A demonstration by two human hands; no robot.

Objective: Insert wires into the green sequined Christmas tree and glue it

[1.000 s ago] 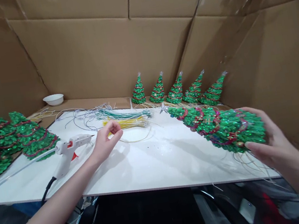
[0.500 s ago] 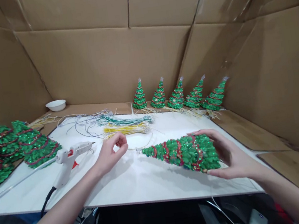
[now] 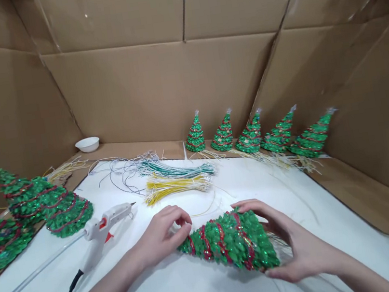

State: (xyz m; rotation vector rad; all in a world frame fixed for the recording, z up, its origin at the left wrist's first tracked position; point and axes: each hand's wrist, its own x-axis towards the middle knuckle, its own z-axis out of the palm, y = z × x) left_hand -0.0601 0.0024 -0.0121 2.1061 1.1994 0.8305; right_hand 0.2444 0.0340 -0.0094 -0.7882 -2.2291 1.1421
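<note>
At the far left of the white bench (image 3: 186,288), a cluster of larger green glitter trees (image 3: 32,209) stands at the edge, each wound with red trim. Beyond them, a small white bowl (image 3: 87,144) sits on the cardboard ledge by the back wall. A white glue gun (image 3: 107,220) lies on the bench with its nozzle pointing right and its black cord running off the near edge.

Your left hand (image 3: 164,236) comes in from the lower left, its fingers curled and pinching the narrow tip of a small tree (image 3: 229,243). This tree lies on its side near the front middle of the bench, tip to the left and wide base to the right. It is a cone covered in shiny green sequin-like leaves, crossed by bands of red trim. Behind it lie bundles of green wires (image 3: 176,169) and yellow wires (image 3: 175,188).

Your right hand (image 3: 297,247) cups the tree's wide base, fingers over the top and thumb below.

Along the back right, a row of five small trees (image 3: 251,135) stands upright against the cardboard wall (image 3: 156,83).
</note>
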